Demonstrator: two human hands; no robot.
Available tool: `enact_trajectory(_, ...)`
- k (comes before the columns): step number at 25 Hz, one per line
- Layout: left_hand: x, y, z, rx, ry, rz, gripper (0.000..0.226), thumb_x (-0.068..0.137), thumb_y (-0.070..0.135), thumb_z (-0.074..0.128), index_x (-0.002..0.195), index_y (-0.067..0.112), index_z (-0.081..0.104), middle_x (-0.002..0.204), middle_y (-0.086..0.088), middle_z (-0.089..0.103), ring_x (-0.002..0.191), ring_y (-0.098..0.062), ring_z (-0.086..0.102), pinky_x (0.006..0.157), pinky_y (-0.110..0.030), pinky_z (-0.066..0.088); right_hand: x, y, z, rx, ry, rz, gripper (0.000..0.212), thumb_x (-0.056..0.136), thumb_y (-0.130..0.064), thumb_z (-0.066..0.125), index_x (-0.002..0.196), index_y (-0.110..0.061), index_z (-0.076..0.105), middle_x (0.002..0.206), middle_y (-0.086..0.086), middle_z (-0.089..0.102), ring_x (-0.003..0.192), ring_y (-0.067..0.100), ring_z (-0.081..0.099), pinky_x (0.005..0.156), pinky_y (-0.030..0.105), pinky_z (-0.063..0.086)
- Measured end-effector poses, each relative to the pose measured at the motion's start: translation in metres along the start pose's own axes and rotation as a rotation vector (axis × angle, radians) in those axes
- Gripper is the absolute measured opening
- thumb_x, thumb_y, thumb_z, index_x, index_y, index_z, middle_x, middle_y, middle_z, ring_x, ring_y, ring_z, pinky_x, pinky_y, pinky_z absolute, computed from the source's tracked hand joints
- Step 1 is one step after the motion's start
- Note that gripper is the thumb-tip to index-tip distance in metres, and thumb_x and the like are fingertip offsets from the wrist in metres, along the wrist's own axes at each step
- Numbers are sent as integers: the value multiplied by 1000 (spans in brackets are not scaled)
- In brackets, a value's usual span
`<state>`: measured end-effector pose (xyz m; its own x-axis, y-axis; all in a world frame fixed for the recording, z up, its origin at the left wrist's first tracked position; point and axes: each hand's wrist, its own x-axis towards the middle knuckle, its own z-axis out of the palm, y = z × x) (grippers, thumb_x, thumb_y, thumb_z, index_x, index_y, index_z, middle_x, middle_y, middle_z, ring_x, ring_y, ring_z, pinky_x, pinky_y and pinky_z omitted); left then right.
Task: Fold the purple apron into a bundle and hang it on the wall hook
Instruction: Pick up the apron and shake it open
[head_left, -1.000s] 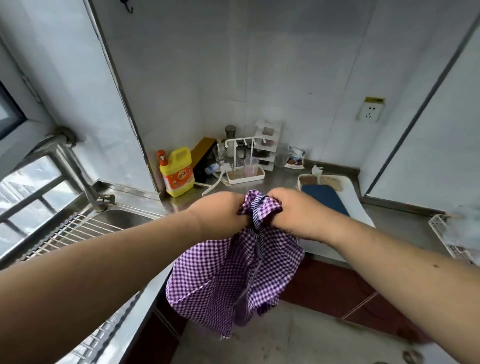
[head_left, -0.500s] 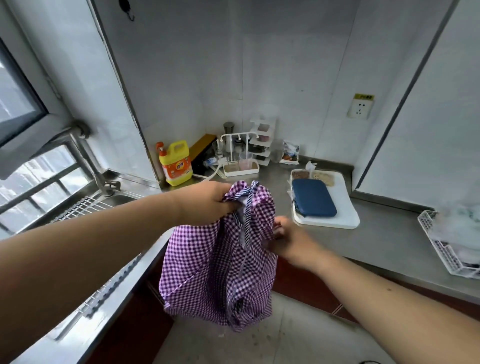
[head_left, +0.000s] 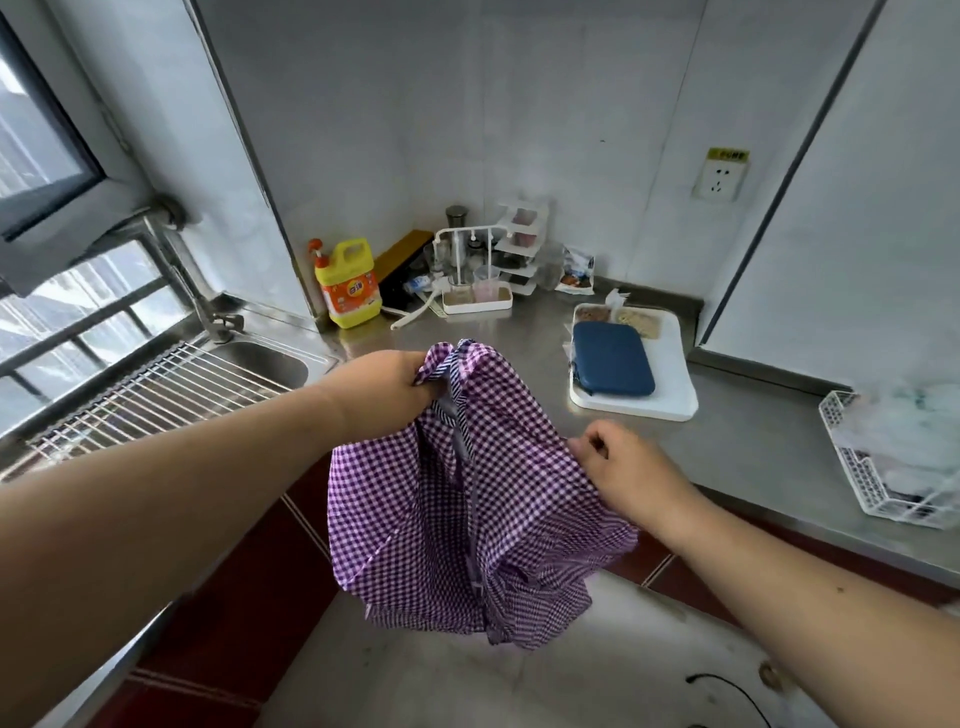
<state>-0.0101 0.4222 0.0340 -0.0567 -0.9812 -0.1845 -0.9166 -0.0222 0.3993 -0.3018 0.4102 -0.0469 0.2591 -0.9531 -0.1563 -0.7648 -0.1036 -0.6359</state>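
Note:
The purple checked apron (head_left: 457, 509) hangs bunched in front of me, above the floor in the counter's corner. My left hand (head_left: 387, 387) grips its gathered top, where a striped strap shows. My right hand (head_left: 621, 470) pinches the cloth's right edge lower down and holds it out to the side. The wall hook is out of the frame.
A steel counter (head_left: 737, 441) runs in an L. A sink with a wire rack (head_left: 156, 395) is at left, a yellow detergent bottle (head_left: 348, 286) and a cup rack (head_left: 475, 283) in the corner. A white board with a blue pouch (head_left: 613, 366) and a white basket (head_left: 893, 457) sit at right.
My right hand let go of the apron's top, dropped down and took the right edge, pulling it outward. My left hand kept the top. The view tilted down and the hook left the frame.

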Motion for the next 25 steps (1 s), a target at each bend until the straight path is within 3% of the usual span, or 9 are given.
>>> enact_trajectory(4,0,2,11,-159,-84,0,12,107,37,53,111,37,64,106,17,66,104,-12,62,103,-33,42,-11,-11,0,83,-223,-50,58,86,-79,57,122,-34,55,109,-19,61,101,6,62,79,30,52)
enact_trajectory(7,0,0,20,-240,-149,77,7,106,39,57,109,40,63,105,22,67,105,-8,63,104,-32,43,-13,-23,27,142,-40,-107,28,98,-50,66,121,-33,63,112,-18,65,104,5,64,93,37,54)
enact_trajectory(11,1,-34,28,-266,-280,39,61,96,37,71,147,22,42,128,12,60,117,-12,60,102,-31,48,-24,-17,49,256,-77,-53,25,104,-38,60,128,-35,63,118,-18,70,108,4,65,97,36,52)
enact_trajectory(13,-6,-58,38,49,-463,27,61,92,29,71,144,17,41,123,5,61,112,-17,62,94,-33,54,-29,-5,53,40,-227,-26,18,96,-50,67,110,-38,66,106,-15,73,98,7,69,83,35,55)
enact_trajectory(16,-6,-89,50,659,-581,115,30,94,14,58,123,17,59,121,-4,68,109,-25,66,92,-35,56,-11,7,50,-528,-570,-30,10,93,-21,60,88,-23,69,95,-3,74,94,23,69,81,35,54)
enact_trajectory(18,13,-96,20,466,-246,47,16,93,9,55,107,17,56,107,-10,68,103,-33,68,78,-40,55,20,-6,21,-514,-309,-28,24,93,-7,52,100,-12,75,102,8,77,97,31,70,84,37,56)
enact_trajectory(22,24,-93,-36,-101,874,151,20,89,15,58,107,9,64,117,-16,59,113,-35,57,93,-42,45,50,-65,-51,131,949,-259,34,91,-3,47,115,-7,70,113,5,65,103,18,58,93,24,44)
enact_trajectory(23,18,-93,-19,-53,804,185,30,90,16,63,119,7,66,128,-18,59,120,-35,55,103,-42,42,45,-68,-35,-10,962,-392,36,86,0,47,113,-4,70,114,12,65,107,21,57,96,24,43)
enact_trajectory(25,-9,-91,37,206,-11,104,44,96,25,68,136,8,62,133,-15,62,121,-33,57,111,-39,43,20,-45,24,-398,355,-497,39,85,-2,48,116,-10,70,122,15,68,110,30,62,97,35,49)
